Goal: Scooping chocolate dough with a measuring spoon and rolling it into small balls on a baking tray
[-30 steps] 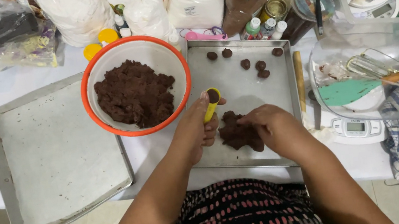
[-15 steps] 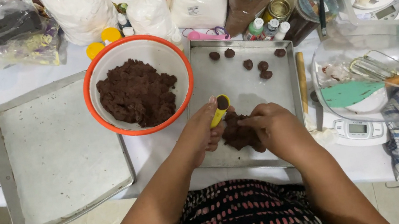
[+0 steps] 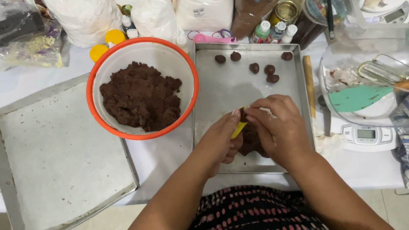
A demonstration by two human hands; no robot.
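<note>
My left hand (image 3: 221,140) grips a small yellow spoon (image 3: 239,128) over the near part of a metal baking tray (image 3: 223,93). My right hand (image 3: 277,127) is closed over the spoon's tip, fingers pressed on it, with a lump of dark brown dough (image 3: 250,140) showing between the two hands. Several small dough balls (image 3: 262,68) lie at the tray's far end. To the left stands an orange-rimmed white bowl (image 3: 181,64) holding a mound of the same brown dough (image 3: 140,95).
A second, bare metal tray (image 3: 60,158) lies at the left. Flour bags, small bottles and jars crowd the table's far edge. At the right a clear bowl (image 3: 337,65) holds a whisk and a green spatula, on a white kitchen scale (image 3: 367,135), beside a checked cloth.
The spoon's dough-filled tip was in plain view a second ago; now my right hand has come up over it and both hands have drawn together.
</note>
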